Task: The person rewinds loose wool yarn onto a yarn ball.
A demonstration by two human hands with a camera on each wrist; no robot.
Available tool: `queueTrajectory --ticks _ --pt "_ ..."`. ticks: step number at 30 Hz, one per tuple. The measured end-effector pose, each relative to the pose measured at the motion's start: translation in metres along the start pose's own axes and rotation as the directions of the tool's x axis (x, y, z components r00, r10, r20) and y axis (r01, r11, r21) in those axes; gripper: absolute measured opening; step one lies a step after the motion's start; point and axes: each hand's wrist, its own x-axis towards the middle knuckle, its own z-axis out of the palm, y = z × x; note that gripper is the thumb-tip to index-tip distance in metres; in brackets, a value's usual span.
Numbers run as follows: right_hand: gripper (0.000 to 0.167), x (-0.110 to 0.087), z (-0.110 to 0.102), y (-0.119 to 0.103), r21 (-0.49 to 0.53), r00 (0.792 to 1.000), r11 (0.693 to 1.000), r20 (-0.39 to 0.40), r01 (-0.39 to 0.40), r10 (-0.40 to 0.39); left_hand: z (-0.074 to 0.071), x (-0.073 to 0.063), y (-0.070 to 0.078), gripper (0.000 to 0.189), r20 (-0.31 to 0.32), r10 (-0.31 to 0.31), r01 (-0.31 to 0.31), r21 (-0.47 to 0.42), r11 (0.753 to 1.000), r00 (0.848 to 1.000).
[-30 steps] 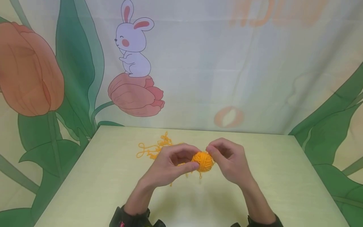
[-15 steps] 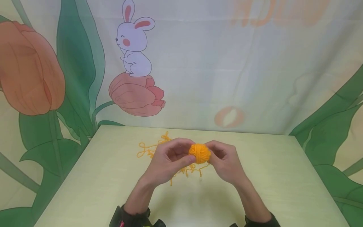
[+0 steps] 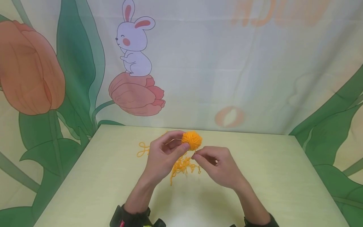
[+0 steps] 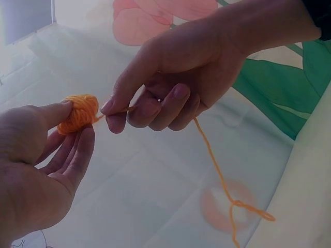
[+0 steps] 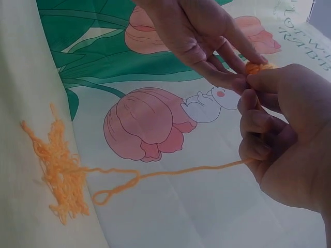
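Note:
A small ball of orange yarn (image 3: 192, 140) is pinched between the thumb and fingers of my left hand (image 3: 162, 157), raised over the table. Just right of and below it, my right hand (image 3: 216, 165) pinches the strand between thumb and forefinger. In the left wrist view the strand (image 4: 209, 147) runs through the right hand's curled fingers and hangs down with a looped tangle in it. The right wrist view shows that strand leading to a loose heap of yarn (image 5: 62, 173) on the table. In the head view my left hand partly hides the heap.
The pale table (image 3: 272, 176) ends at the back against a printed cloth (image 3: 193, 63) with a rabbit and tulips. Dark wrist bands (image 3: 131, 217) are on both forearms. A loose yarn loop (image 3: 142, 149) lies left of my left hand.
My left hand has raised the ball and shifted it left, away from the right hand. The right hand went from above the ball, round behind it, to below its right side.

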Motion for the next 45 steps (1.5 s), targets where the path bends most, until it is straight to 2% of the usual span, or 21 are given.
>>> queueTrajectory --ticks 6,12,20,33,41,45 --pt "0.017 -0.002 0.000 -0.004 -0.057 0.995 0.993 0.034 0.099 -0.097 0.001 0.001 -0.004 0.034 -0.038 0.006 -0.003 0.065 0.998 0.999" --pt "0.018 -0.003 -0.002 -0.011 -0.129 0.986 0.977 0.042 0.168 -0.164 0.003 0.001 -0.007 0.035 -0.043 0.054 -0.047 0.147 0.988 0.998" --pt "0.020 -0.006 -0.009 -0.022 -0.134 0.979 0.969 0.012 0.206 -0.206 0.003 0.002 -0.010 0.034 0.033 0.086 -0.091 0.199 0.976 0.996" --pt "0.028 -0.008 -0.024 -0.031 -0.161 0.964 0.960 -0.098 0.229 -0.246 0.005 0.002 -0.011 0.034 0.143 0.114 -0.141 0.202 0.969 0.983" --pt "0.030 -0.008 -0.027 -0.037 -0.126 0.944 0.956 -0.167 0.266 -0.285 0.006 0.002 -0.012 0.032 0.165 0.083 -0.118 0.214 0.970 0.983" --pt "0.028 -0.007 -0.029 -0.037 -0.124 0.939 0.959 -0.204 0.255 -0.277 0.007 0.002 -0.011 0.032 0.210 0.052 -0.097 0.211 0.973 0.976"
